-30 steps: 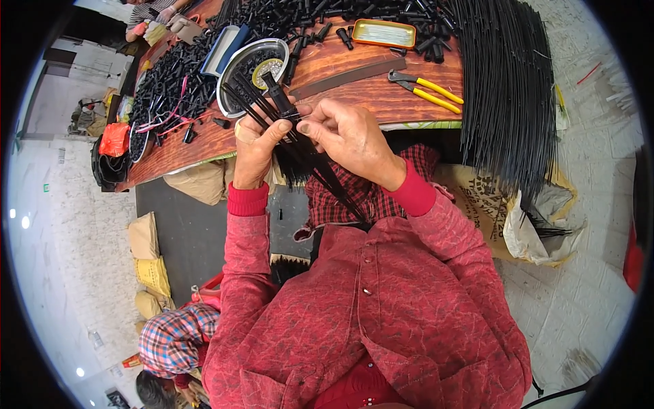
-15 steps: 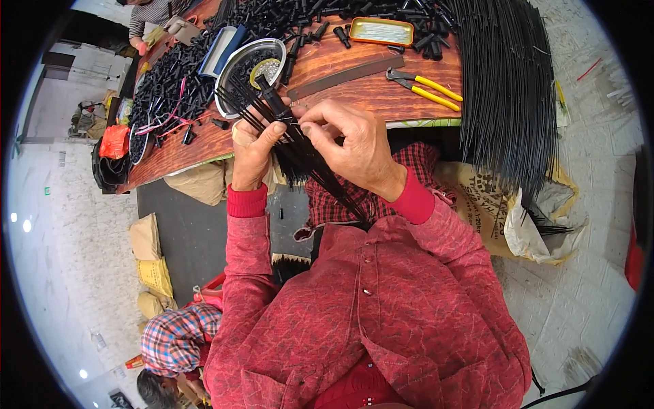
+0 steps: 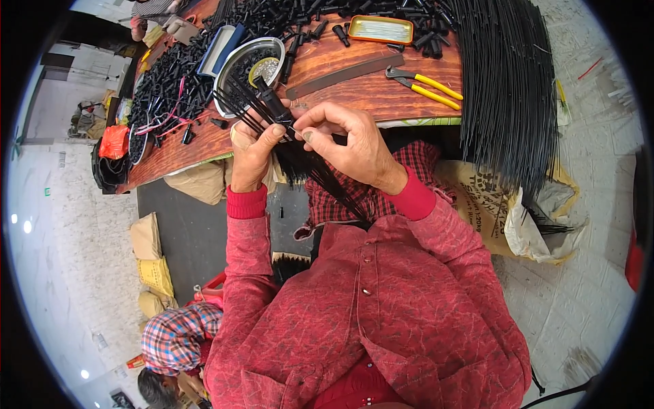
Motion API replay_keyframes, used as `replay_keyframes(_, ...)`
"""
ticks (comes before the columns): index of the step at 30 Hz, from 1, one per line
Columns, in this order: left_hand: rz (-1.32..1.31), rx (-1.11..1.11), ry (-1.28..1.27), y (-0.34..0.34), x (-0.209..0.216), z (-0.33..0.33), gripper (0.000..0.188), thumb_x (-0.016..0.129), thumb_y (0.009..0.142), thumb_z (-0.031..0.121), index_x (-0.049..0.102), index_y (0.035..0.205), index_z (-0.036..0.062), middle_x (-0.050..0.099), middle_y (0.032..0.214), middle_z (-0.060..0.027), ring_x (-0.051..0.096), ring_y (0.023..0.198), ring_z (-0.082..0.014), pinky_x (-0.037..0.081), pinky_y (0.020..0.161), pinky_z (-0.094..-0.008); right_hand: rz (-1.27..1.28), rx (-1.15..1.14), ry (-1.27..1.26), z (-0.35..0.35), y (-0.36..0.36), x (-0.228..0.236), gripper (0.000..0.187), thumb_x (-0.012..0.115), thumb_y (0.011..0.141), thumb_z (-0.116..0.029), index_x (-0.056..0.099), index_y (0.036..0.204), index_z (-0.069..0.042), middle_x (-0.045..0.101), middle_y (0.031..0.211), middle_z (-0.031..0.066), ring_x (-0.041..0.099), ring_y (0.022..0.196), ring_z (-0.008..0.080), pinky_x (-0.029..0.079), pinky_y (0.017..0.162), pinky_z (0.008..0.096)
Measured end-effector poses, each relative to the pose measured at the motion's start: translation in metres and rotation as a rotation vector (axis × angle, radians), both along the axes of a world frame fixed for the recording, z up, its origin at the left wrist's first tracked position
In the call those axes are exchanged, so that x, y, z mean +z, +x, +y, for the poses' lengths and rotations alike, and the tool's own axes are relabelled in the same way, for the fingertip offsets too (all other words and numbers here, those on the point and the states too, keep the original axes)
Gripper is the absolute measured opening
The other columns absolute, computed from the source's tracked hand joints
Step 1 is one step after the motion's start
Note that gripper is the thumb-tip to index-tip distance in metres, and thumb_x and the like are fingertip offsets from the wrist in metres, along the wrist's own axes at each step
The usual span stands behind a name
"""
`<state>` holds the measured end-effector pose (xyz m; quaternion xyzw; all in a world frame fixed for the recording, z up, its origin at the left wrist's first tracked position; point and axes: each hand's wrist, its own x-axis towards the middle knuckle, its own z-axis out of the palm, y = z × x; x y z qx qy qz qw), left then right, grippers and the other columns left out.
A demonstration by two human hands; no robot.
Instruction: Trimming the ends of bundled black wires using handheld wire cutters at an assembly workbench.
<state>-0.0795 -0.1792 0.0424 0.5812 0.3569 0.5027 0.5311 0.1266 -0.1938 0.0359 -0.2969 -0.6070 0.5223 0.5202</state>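
Beyond the left hand [image 3: 253, 151] sits a metal bowl [image 3: 223, 73], partly hidden by black strands [image 3: 320, 180] crossing it; yellow-handled pliers [image 3: 436, 92] lie beyond and right of the right hand [image 3: 351, 140], with a flat bar [image 3: 344, 76] nearer straight ahead. The left hand is closed around the strands and a black cylinder [image 3: 271, 101]; the right thumb and forefinger pinch together beside it, their catch too small to tell. The strands are thin and stiff-looking, the cylinder stepped, the tabletop [image 3: 381, 102] streaky reddish wood.
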Motion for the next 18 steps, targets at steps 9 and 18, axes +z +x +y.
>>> replay_keyframes(9, 0.011, -0.015, -0.011, 0.001, 0.003, -0.001, 0.041, 0.071, 0.09, 0.012, 0.057, 0.125, -0.0051, 0.07, 0.111, -0.018, 0.069, 0.102, -0.0239, 0.054, 0.093, -0.0349, -0.047, -0.096, 0.077, 0.002, 0.001, -0.001, 0.011, 0.07, 0.09, -0.007, 0.07, 0.093, 0.003, 0.069, 0.087, 0.0051, 0.066, 0.072, 0.0096, 0.053, 0.065, 0.0233)
replay_keyframes(18, -0.013, 0.024, -0.063, -0.002, -0.003, -0.002, 0.043, 0.076, 0.087, 0.01, 0.06, 0.125, -0.0029, 0.067, 0.116, -0.0097, 0.065, 0.098, -0.0148, 0.052, 0.089, -0.0301, -0.079, -0.274, 0.265, -0.004, -0.012, -0.003, 0.013, 0.076, 0.084, -0.006, 0.068, 0.091, 0.002, 0.067, 0.086, 0.007, 0.066, 0.067, 0.0117, 0.052, 0.061, 0.0248)
